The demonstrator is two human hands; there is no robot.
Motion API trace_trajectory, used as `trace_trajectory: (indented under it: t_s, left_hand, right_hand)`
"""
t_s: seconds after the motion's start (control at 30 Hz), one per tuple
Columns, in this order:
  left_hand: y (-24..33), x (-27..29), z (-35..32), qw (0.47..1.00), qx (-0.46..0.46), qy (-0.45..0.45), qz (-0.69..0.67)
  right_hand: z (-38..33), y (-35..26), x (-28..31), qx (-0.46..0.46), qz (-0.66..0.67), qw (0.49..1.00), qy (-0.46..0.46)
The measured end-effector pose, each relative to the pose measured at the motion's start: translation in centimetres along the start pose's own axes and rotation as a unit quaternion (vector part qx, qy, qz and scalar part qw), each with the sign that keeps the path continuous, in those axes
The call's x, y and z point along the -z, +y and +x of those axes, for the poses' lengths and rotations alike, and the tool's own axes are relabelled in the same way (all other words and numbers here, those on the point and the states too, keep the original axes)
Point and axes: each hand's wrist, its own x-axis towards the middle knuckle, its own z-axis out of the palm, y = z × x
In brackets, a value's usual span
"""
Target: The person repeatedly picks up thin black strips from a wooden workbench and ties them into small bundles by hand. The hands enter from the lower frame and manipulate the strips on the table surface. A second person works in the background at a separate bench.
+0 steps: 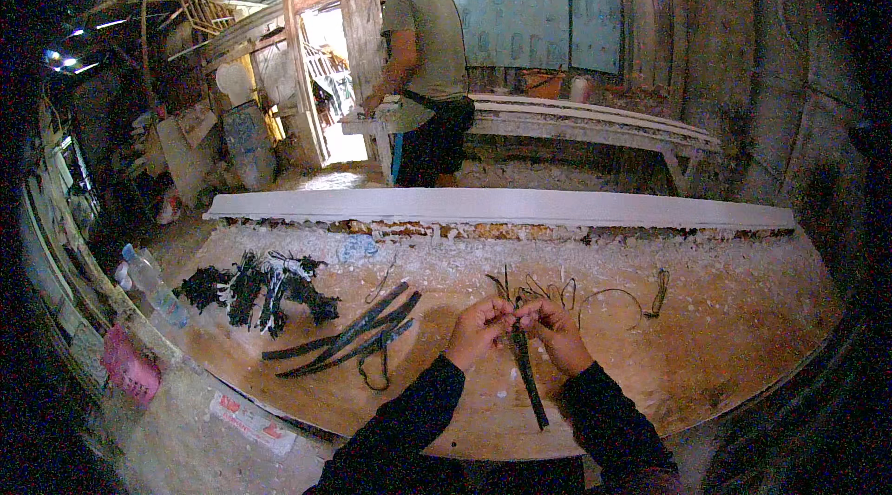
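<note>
My left hand (478,335) and my right hand (559,337) meet over the wooden tabletop, fingers pinched shut with tips nearly touching. Between them is a long dark flat strip (528,385), its tail slanting toward me and thin ends sticking out beyond the fingers. Loops of thin dark cord (609,291) run from beside my right hand to a small wound hank (661,294). Whether my fingertips also pinch the cord is too small to make out. Left of my hands lie several more dark strips (348,339), with a looped cord among them.
A pile of black and white tufted strands (265,290) sits at the table's left. A long white moulding (502,207) spans its far edge. Beyond the left edge are a plastic bottle (153,286) and a pink basket (130,365). A person (427,67) stands by a far bench (595,123).
</note>
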Motion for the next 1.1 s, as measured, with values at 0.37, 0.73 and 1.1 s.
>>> trace_trajectory:
  t_s: [0.37, 0.73, 1.1]
  left_hand:
    - [-0.1, 1.0, 0.7, 0.997, 0.012, 0.031, -0.070]
    - [0.6, 0.8, 0.5, 0.994, -0.108, 0.028, 0.023]
    - [-0.2, 0.3, 0.6, 0.994, -0.041, -0.104, 0.015]
  right_hand:
    - [-0.4, -1.1, -1.3, 0.004, 0.170, 0.985, -0.022]
    - [0.1, 1.0, -0.3, 0.072, -0.253, 0.963, 0.054]
    - [0.2, -0.9, -0.3, -0.018, 0.105, 0.984, 0.146]
